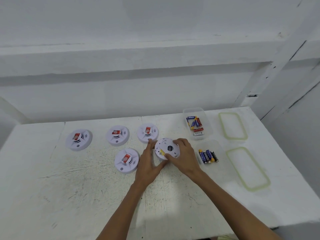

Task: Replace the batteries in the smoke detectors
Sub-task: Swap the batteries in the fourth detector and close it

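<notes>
Both hands hold one white smoke detector (165, 147) turned back side up, tilted a little above the table; a black round label and a yellow sticker show on it. My left hand (149, 161) grips its left and lower edge. My right hand (183, 156) grips its right side, with the thumb on the back face. Several more white detectors lie face up with red stickers: one at the far left (78, 139), one at the back middle (117, 135), one behind my left hand (147, 132) and one nearer me (126, 160).
A clear tub (207, 125) at the back right holds several mixed batteries. A second clear tub (220, 149) nearer me holds several blue and black batteries (208, 156). Two green-rimmed lids (232, 125) (248, 168) lie to the right. The white table (86, 187) ends at a wall behind.
</notes>
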`<state>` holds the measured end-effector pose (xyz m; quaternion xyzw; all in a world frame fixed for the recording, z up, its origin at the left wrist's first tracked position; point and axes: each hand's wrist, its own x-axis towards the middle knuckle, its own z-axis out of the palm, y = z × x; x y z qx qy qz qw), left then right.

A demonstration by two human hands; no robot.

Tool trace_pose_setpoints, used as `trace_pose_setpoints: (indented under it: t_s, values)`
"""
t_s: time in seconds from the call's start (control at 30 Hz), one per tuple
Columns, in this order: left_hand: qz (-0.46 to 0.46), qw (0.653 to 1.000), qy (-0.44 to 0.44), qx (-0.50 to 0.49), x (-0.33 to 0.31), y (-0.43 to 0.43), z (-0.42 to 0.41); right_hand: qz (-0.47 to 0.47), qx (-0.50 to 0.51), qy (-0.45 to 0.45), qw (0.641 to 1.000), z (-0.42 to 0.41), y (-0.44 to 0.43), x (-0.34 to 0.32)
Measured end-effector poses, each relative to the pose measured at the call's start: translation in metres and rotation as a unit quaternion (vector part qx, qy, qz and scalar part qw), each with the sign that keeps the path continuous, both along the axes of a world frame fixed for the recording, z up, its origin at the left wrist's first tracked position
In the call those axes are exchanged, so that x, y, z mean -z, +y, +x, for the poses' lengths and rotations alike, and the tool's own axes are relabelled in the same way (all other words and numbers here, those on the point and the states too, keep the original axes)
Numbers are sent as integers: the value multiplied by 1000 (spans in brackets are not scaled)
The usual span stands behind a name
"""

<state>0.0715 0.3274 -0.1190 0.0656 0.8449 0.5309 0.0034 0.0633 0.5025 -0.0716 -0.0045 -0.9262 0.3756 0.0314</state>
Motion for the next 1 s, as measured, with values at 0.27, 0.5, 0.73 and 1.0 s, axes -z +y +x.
trace_pose_setpoints:
  t_s: [0.27,0.5,0.73,1.0]
  values:
    - [-27,1000,-4,12,4,-2,-3,-4,34,-16,999,-4,-7,4]
    - [-12,1000,-1,14,-2,-4,-3,59,-70,9,996,-18,0,0]
    - [-7,1000,2,24,-1,-3,-3,57,-65,29,996,-13,2,3]
    - [-18,1000,2,21,2,-4,-2,101,-89,87,987,-10,1,8]
